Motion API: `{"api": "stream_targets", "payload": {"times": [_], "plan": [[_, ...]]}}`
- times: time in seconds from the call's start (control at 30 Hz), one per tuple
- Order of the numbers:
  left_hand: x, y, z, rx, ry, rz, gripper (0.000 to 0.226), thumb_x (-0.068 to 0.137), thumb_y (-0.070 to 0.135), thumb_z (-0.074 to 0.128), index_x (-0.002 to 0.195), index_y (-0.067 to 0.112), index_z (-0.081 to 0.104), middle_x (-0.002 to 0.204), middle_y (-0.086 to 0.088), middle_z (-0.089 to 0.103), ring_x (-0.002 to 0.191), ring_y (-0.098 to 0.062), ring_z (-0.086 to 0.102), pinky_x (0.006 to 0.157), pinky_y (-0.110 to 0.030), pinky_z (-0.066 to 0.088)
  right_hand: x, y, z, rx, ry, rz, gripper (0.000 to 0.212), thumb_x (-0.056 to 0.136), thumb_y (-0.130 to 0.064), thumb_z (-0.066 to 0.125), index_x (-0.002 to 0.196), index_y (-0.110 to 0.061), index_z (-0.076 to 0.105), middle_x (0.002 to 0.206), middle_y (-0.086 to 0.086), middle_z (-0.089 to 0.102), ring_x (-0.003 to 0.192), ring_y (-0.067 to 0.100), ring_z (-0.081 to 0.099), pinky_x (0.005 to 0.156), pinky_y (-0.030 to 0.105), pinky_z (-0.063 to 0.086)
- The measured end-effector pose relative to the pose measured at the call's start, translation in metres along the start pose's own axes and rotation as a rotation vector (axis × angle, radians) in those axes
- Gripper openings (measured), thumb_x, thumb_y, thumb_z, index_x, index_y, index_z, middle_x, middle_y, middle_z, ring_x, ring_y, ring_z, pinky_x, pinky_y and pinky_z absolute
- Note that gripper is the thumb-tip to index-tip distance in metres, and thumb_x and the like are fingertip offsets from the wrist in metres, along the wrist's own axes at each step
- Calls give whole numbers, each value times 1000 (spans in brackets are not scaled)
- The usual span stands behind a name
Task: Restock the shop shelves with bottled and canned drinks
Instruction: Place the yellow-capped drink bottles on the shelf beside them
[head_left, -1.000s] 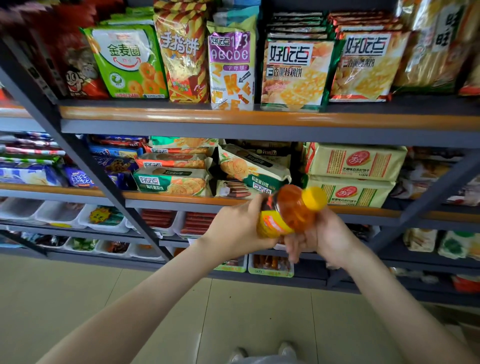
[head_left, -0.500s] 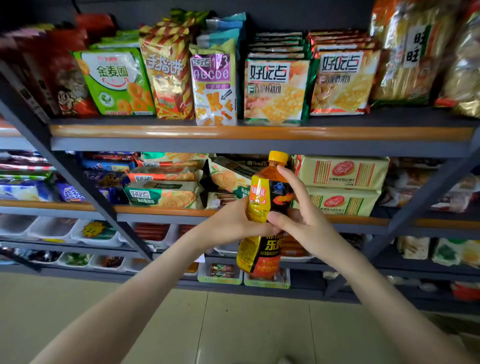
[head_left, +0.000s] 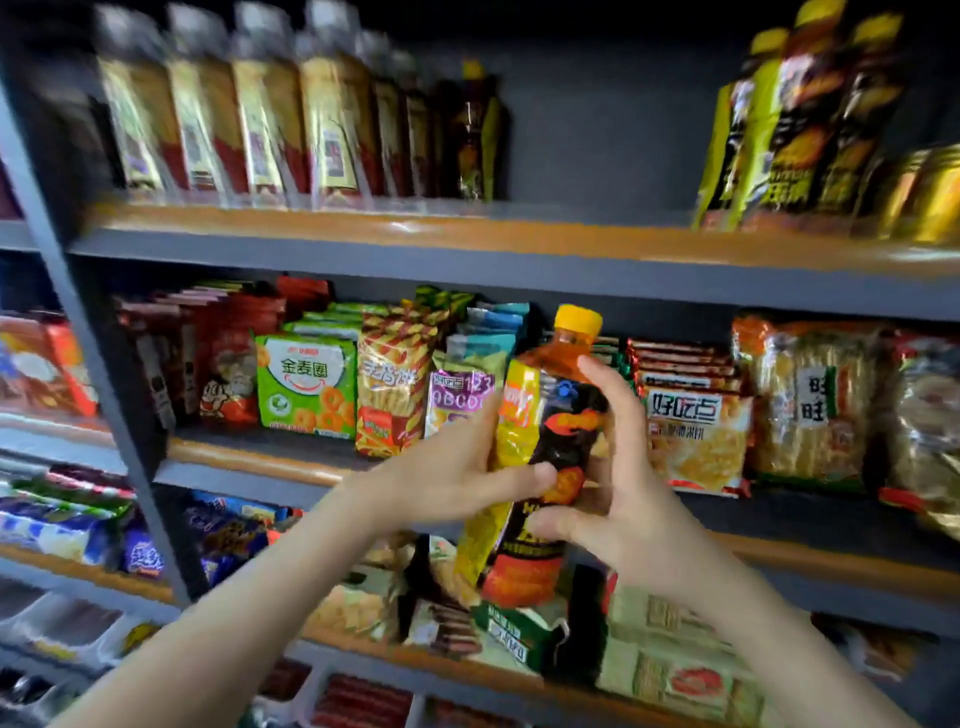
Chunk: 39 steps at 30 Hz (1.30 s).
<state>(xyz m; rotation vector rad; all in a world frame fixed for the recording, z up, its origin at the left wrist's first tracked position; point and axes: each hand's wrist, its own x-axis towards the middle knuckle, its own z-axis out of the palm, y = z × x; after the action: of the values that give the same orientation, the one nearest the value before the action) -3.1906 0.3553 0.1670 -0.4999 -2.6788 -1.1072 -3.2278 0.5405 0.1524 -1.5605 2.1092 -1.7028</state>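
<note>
1. We see an orange drink bottle (head_left: 563, 415) with a yellow cap, held nearly upright in the air in front of the shelves and standing on none of them.
2. The left hand (head_left: 452, 478) grips the bottle's left side, thumb across the label.
3. The right hand (head_left: 628, 504) grips its right side, fingers (head_left: 608, 395) and thumb closed on it.
4. Behind the bottle stand snack bags (head_left: 306, 384).
5. Above the bottle runs the top shelf (head_left: 467, 239), with blurred bottles (head_left: 270, 114) up to the left and yellow-capped bottles (head_left: 795, 130) up to the right.
</note>
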Motion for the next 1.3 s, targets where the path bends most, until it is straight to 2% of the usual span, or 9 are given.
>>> {"api": "stream_targets", "payload": {"times": [0.1,0.23,0.37,0.47,0.53,0.7,0.77,0.93,1.3], "plan": [[12,11,-49,308,93,51,98,66,79,35,143,19,24,105,3,67,94,-13,63,85,-35,48,42,-19,0,-42,100,-120,104,70,1,79,133,-65,26,141,-17,44,127,15,53,100,49,48],[15,19,-121,403,299,300,75,74,81,33,125,27,38,67,14,56,62,-1,53,63,-34,46,98,-59,5,-291,267,-390,105,69,-5,84,126,-72,28,143,-4,43,126,18,53,99,44,49],[24,0,-185,459,608,477,50,89,68,32,119,30,46,93,18,66,83,-6,65,73,-32,51,159,-90,1,-505,493,-707,94,69,-17,80,134,-59,25,143,18,39,130,32,47,104,43,45],[42,-24,-226,832,857,521,44,94,43,44,123,12,56,116,-5,63,103,-23,61,83,-27,45,198,-96,-11,-866,565,-825,92,69,-5,82,133,-37,23,142,19,30,133,7,35,108,10,28],[56,-43,-249,984,836,548,46,93,36,48,128,8,57,134,-14,53,121,-30,51,100,-37,42,218,-93,-20,-1010,460,-731,98,70,3,81,134,-41,22,149,6,18,133,-11,22,104,2,25],[84,-68,-277,1100,761,453,59,90,47,42,141,18,47,156,-16,27,146,-33,19,119,-51,12,256,-84,-33,-1033,223,-293,102,82,-5,73,121,-78,14,141,-45,-5,117,-9,28,96,23,38],[87,-68,-281,1076,733,445,62,90,51,39,145,23,42,157,-14,23,148,-29,11,119,-51,5,278,-76,-37,-947,207,-213,104,79,-6,76,123,-77,14,147,-34,6,123,-10,25,101,23,36],[93,-69,-281,1038,738,495,58,91,47,39,141,21,47,156,-15,26,147,-30,16,118,-51,12,344,-44,-38,-790,314,67,105,73,-9,82,145,-51,19,147,9,31,133,31,36,93,31,39],[96,-76,-277,1012,791,548,50,92,38,40,135,16,54,154,-17,32,143,-32,26,117,-50,22,395,-15,-29,-934,279,239,115,74,-21,83,150,-40,-2,151,19,-13,137,46,29,107,45,37]]}}
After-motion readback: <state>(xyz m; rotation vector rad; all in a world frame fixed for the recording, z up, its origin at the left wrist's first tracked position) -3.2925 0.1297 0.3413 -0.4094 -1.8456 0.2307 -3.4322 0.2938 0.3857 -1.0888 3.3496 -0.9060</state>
